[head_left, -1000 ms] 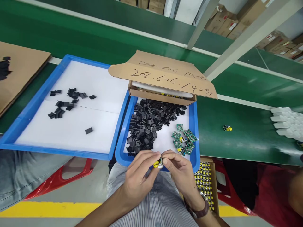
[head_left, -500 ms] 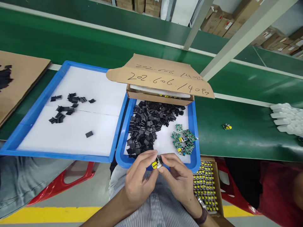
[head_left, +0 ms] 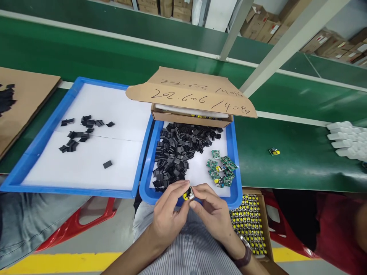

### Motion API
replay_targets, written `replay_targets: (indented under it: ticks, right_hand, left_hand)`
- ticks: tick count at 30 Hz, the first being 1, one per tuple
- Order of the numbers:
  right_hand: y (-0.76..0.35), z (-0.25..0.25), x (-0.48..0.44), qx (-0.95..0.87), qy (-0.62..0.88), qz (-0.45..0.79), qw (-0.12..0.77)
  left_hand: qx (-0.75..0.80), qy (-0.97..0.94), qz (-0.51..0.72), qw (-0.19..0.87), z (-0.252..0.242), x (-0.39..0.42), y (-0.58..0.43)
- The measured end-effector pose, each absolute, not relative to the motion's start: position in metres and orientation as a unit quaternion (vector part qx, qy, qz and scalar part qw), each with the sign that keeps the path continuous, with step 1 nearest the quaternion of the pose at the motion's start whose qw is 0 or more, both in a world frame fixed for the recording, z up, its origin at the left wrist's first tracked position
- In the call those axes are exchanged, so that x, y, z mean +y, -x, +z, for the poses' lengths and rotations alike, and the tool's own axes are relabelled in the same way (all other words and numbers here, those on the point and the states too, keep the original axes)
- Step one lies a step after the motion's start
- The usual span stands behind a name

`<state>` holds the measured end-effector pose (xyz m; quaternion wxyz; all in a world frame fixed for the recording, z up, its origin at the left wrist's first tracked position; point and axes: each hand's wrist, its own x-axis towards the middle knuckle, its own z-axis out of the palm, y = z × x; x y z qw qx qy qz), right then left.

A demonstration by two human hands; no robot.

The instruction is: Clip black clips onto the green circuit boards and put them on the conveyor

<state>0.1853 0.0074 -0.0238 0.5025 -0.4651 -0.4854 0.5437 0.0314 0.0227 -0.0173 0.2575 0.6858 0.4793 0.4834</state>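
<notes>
Both of my hands meet over the near rim of the right blue tray [head_left: 236,179]. My left hand [head_left: 169,214] and my right hand [head_left: 213,212] pinch one small circuit board with a yellow part [head_left: 188,194] between their fingertips. Just beyond them in that tray lies a heap of small black pieces [head_left: 180,151]. A little cluster of green circuit boards [head_left: 221,170] lies to the right of the heap. A watch sits on my right wrist.
A larger blue tray [head_left: 37,137] on the left holds a few black pieces on white foam. An open cardboard box [head_left: 192,95] with handwriting rests behind the right tray. One board [head_left: 274,151] lies on the green belt. A box of yellow parts [head_left: 248,223] stands below right; other people sit on both sides.
My hands have stayed together on the small board and turned it slightly between the fingertips. The view has tilted down a little; nothing on the trays has moved.
</notes>
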Motion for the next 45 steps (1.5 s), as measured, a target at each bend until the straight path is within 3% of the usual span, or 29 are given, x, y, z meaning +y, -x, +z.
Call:
replay_targets:
  ticks: [5,11,20,27,30,36,40,45]
  right_hand:
    - [-0.183,-0.025,0.009,-0.422,0.454,0.560,0.549]
    - [-0.181,-0.011,0.011,-0.511,0.463,0.521,0.503]
    - [-0.187,-0.007,0.011,-0.563,0.479,0.476,0.476]
    - [-0.175,-0.003,0.015,-0.568,0.463,0.444,0.516]
    - [-0.198,-0.008,0.029,-0.539,0.501,0.392,0.553]
    - [-0.361,-0.041,0.070,-0.469,0.747,0.097,0.462]
    - [-0.453,-0.068,0.095,-0.451,0.797,0.028,0.402]
    - [-0.491,-0.076,0.123,-0.479,0.803,-0.013,0.355]
  left_hand:
    - [0.477,-0.673,0.494,0.273,-0.015,0.022,-0.033]
    - [0.453,-0.660,0.524,0.290,-0.019,0.020,-0.028]
    - [0.472,-0.549,0.520,0.453,-0.023,0.022,-0.032]
    - [0.418,-0.652,0.544,0.323,-0.026,0.029,-0.030]
    - [0.403,-0.731,0.480,0.270,-0.019,0.045,-0.040]
    - [0.393,-0.799,0.412,0.196,-0.023,0.071,-0.043]
    - [0.374,-0.823,0.390,0.177,-0.036,0.074,-0.039]
    - [0.375,-0.844,0.354,0.144,-0.036,0.073,-0.038]
